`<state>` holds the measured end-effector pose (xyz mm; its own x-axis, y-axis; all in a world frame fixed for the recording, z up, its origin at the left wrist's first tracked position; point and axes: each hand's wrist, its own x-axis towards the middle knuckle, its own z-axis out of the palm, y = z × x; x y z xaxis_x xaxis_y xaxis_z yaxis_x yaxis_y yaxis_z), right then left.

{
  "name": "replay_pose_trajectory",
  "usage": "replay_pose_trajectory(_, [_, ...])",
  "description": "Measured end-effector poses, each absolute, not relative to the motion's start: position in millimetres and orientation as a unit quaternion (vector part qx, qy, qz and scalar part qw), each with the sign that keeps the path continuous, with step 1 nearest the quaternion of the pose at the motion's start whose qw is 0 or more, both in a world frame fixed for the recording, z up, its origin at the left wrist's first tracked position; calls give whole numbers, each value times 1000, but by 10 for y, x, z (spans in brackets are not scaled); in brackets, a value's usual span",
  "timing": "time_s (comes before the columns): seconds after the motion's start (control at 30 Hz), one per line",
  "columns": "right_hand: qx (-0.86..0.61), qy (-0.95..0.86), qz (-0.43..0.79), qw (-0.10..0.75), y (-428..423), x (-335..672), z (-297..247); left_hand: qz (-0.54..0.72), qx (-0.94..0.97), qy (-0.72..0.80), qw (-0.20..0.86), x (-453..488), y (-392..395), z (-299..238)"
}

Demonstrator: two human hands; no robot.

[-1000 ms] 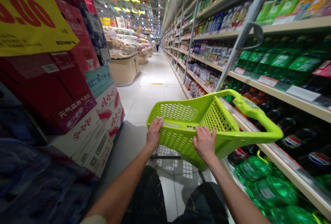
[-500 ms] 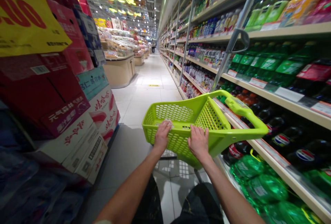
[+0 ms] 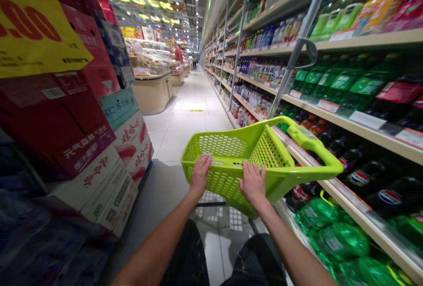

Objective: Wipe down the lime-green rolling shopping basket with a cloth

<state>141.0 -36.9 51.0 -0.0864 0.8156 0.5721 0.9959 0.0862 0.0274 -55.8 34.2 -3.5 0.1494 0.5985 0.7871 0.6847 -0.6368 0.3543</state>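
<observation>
A lime-green shopping cart stands sideways in front of me, its handle pointing right towards the shelves. No goods show inside the part of its basket that I can see. My left hand is hooked over the near rim towards the left end, with a small whitish crumpled thing at its fingertips that I cannot make out. Further right along that same rim, my right hand has its fingers curled over the edge. The undersides of both hands are hidden by the basket wall.
Shelves of soda bottles run along the right, close to the cart handle. Stacked drink cartons with a yellow price sign rise on the left. Ahead, the tiled aisle passes a display counter; people stand far off.
My left hand has slid a little to the left along the cart's rim. My right hand and the cart are nearly where they were. A distant person in red shows more fully.
</observation>
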Motion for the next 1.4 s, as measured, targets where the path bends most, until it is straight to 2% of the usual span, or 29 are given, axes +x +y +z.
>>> replay_pose_trajectory(0.17, [-641,-708,-214,208,-366,1436,512,-466,-809,-358,33,-374,315,16])
replay_pose_trajectory(0.37, [-649,-699,-216,210,-355,1400,482,-535,-686,-489,54,-925,476,-81])
replay_pose_trajectory(0.53, [-647,-701,-213,211,-347,1392,483,-486,-785,-383,29,-366,268,-23])
replay_pose_trajectory(0.63, [-643,-705,-213,209,-357,1428,488,-467,-811,-353,27,-366,250,-22])
replay_pose_trajectory(0.87, [-651,-697,-216,211,-368,1384,480,-548,-670,-497,54,-908,444,-113])
replay_pose_trajectory(1.1, [-644,-703,-214,214,-371,1387,493,-476,-823,-309,27,-157,185,48])
replay_pose_trajectory(1.3, [-646,-700,-212,218,-372,1387,471,-521,-728,-443,40,-827,427,-75])
replay_pose_trajectory(1.4, [-652,-695,-209,220,-362,1356,466,-521,-721,-456,40,-769,403,-72])
